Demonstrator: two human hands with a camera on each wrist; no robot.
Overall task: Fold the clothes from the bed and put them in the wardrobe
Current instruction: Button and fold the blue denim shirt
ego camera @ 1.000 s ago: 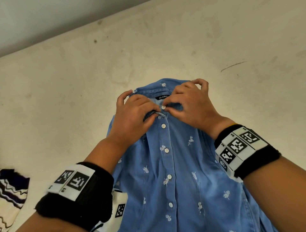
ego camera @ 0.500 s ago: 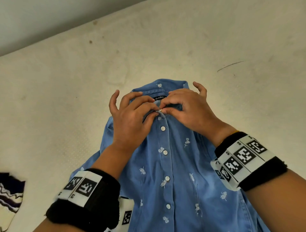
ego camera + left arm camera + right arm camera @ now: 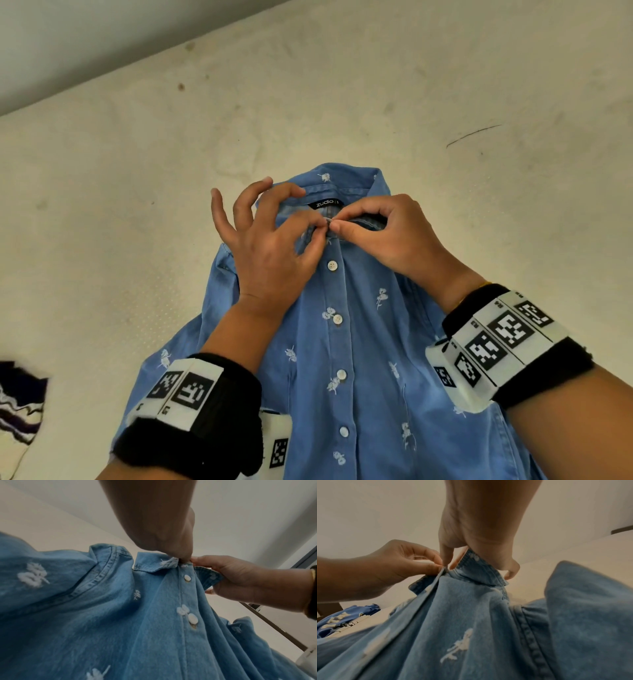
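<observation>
— Where is the shirt [image 3: 359, 342]?

— It lies front-up on the bed [image 3: 137, 205], the collar [image 3: 346, 178] at the far end from me and the body running back under my forearms. It is blue denim with small white sprigs, and a row of white buttons [image 3: 332, 265] runs down the middle.

— What is your left hand [image 3: 270, 253] doing?

— My thumb and forefinger pinch the shirt's front edge right at the neck, just below the black label [image 3: 325, 204]. My other three fingers [image 3: 219, 219] stand up and spread, touching nothing.

— And your right hand [image 3: 387, 236]?

— It pinches the opposite edge of the neck opening between thumb and forefinger, tip to tip with the left. In the left wrist view the rest of that hand curls round the collar flap on its side.

— Is the top button done up?

— I cannot tell; my fingertips cover that spot. The buttons below it that I can see are closed.

— Anything else on the bed?

— A cloth with dark and cream wavy stripes [image 3: 20, 407] lies at the left edge, well apart from the shirt. The right wrist view also shows a blue garment with white print [image 3: 342, 619] lying farther off.
</observation>
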